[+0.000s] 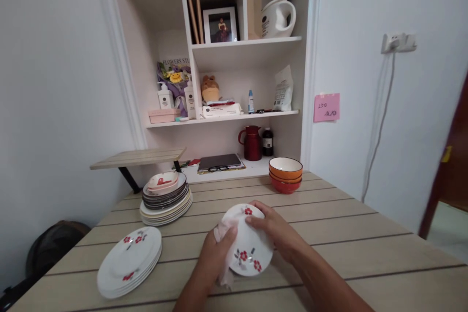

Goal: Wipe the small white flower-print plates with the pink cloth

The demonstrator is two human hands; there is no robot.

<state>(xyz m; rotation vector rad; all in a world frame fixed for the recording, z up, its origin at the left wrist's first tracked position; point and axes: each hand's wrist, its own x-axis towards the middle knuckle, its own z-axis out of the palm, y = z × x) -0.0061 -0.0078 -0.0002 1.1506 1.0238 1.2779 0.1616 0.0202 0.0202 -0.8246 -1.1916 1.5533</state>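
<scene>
A white plate with red flowers and grey leaves is held tilted above the table, between both hands. My left hand grips a pale pinkish cloth and presses it against the plate's left edge, thumb on the face. At the upper right rim, my right hand is closed on the plate, its thumb on the face and fingers behind. To the left lies a stack of matching flowered plates.
Farther back stand a mixed stack of plates and small dishes and several orange and red bowls, nested. A raised wooden board is at the table's back left. Behind, shelves hold a dark red jug and a closed laptop.
</scene>
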